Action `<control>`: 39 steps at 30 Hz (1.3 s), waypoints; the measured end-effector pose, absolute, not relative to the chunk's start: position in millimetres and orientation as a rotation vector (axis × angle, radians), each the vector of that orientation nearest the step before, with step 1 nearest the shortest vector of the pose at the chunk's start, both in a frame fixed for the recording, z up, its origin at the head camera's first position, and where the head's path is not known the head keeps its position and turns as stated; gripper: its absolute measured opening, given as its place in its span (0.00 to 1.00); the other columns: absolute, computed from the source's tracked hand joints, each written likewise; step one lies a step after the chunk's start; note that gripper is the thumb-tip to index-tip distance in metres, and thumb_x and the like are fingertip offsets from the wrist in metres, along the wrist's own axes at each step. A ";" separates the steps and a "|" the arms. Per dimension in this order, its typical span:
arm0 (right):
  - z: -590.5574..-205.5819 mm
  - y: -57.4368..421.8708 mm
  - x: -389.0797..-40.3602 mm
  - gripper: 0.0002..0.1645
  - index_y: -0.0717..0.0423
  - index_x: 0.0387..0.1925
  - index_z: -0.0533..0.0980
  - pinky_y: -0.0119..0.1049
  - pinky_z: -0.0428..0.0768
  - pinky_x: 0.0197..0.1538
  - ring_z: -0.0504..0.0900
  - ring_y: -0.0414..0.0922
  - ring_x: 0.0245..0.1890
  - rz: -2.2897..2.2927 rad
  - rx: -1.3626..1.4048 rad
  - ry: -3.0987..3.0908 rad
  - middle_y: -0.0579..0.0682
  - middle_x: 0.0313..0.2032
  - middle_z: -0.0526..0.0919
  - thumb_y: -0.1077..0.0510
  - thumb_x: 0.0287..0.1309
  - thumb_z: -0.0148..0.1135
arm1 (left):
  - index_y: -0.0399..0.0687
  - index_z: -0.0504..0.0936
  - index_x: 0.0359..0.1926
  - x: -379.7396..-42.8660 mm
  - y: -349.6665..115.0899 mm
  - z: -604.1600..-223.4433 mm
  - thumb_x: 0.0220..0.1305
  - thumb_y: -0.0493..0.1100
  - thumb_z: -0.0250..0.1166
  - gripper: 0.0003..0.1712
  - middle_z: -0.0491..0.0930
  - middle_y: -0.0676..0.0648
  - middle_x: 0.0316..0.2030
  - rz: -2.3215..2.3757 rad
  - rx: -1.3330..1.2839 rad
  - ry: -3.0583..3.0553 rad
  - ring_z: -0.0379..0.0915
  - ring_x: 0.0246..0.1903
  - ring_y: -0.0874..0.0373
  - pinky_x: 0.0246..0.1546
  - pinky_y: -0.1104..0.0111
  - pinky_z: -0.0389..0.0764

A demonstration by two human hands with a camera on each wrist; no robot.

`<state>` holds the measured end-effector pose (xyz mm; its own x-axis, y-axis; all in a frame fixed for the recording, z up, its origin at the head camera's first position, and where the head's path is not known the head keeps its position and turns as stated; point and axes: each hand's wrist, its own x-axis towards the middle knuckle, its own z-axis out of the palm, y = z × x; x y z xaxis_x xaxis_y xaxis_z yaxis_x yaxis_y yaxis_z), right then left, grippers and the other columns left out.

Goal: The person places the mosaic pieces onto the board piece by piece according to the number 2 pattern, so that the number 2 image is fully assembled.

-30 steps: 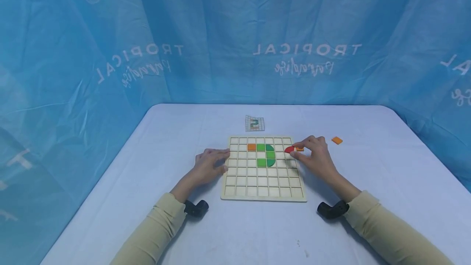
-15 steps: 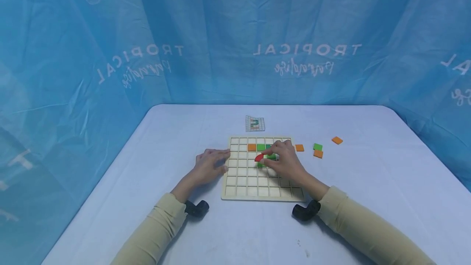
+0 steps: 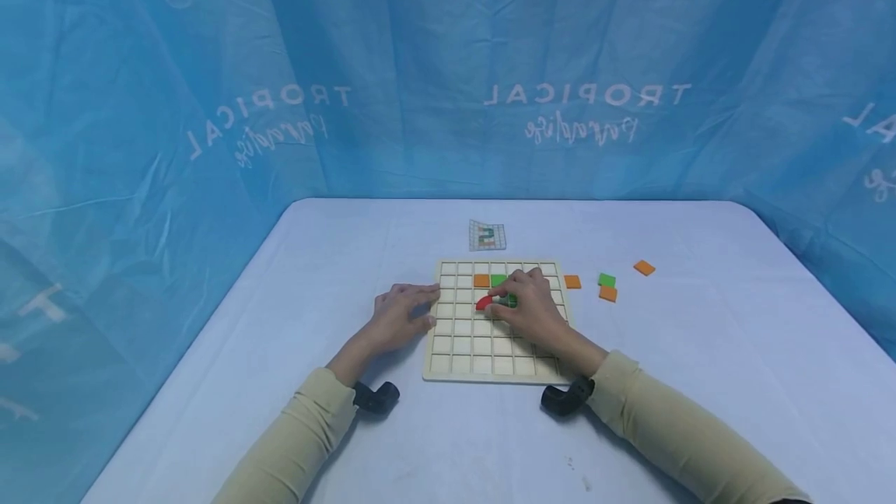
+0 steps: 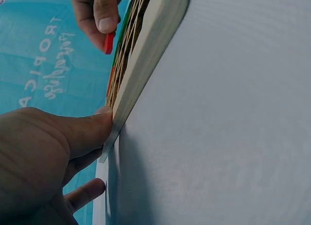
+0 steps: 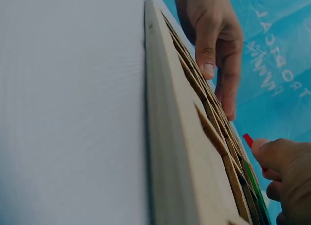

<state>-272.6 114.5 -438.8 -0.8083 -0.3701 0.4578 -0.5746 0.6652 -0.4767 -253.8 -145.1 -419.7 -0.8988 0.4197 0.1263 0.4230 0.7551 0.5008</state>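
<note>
A wooden grid board [image 3: 462, 343] lies on the white table. My right hand [image 3: 533, 308] pinches a red tile [image 3: 483, 302] with one curved side between thumb and fingertips, close over the middle cells. The red tile [image 4: 108, 43] shows above the board's surface in the left wrist view. My left hand [image 3: 397, 317] rests at the board's left edge, its thumb [image 4: 92, 132] touching the rim. An orange tile [image 3: 481, 281] and a green tile [image 3: 498, 281] sit side by side in an upper row. More green pieces are mostly hidden behind the right hand.
Behind the board lies a small gridded pattern card [image 3: 487, 236]. To its right are loose tiles: an orange one [image 3: 572, 281] by the rim, a green one [image 3: 607, 280] against another orange one [image 3: 608, 294], and a farther orange one [image 3: 645, 267]. A blue printed curtain [image 3: 448, 138] hangs behind.
My right hand has carried the red tile from the board's right edge leftward to the middle cells, uncovering loose tiles on the right. The left hand has stayed at the left edge.
</note>
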 end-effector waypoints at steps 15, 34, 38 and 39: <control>-443.5 110.4 -277.3 0.13 0.50 0.36 0.86 0.47 0.62 0.43 0.64 0.46 0.36 0.785 0.770 -2.571 0.43 0.32 0.74 0.51 0.47 0.76 | 0.43 0.72 0.65 -255.5 -146.1 -419.1 0.65 0.44 0.64 0.28 0.67 0.49 0.66 -0.816 -0.667 -2.968 0.57 0.63 0.47 0.59 0.45 0.53; -447.5 114.2 -274.9 0.14 0.50 0.35 0.86 0.46 0.62 0.40 0.63 0.47 0.35 0.821 0.792 -2.534 0.44 0.31 0.73 0.51 0.45 0.77 | 0.44 0.72 0.65 -255.5 -144.8 -420.4 0.65 0.44 0.64 0.28 0.67 0.50 0.66 -0.820 -0.675 -2.963 0.57 0.63 0.47 0.59 0.45 0.53; -447.6 114.5 -274.4 0.14 0.51 0.36 0.86 0.46 0.62 0.40 0.63 0.48 0.36 0.839 0.793 -2.521 0.47 0.32 0.74 0.53 0.46 0.77 | 0.44 0.72 0.65 -255.6 -144.3 -420.6 0.65 0.44 0.64 0.28 0.67 0.50 0.66 -0.829 -0.671 -2.964 0.57 0.63 0.47 0.59 0.45 0.53; -447.4 114.5 -274.0 0.14 0.52 0.36 0.86 0.46 0.62 0.41 0.64 0.48 0.36 0.850 0.790 -2.518 0.47 0.32 0.75 0.53 0.46 0.76 | 0.44 0.72 0.65 -255.5 -144.2 -420.7 0.65 0.43 0.64 0.28 0.67 0.50 0.66 -0.834 -0.671 -2.964 0.58 0.63 0.47 0.59 0.45 0.52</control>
<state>-274.0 114.5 -447.4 -0.7756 -0.3897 0.4965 -0.6109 0.6614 -0.4351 -255.5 -144.2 -420.7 -0.9094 0.4029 0.1036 0.3979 0.7694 0.4998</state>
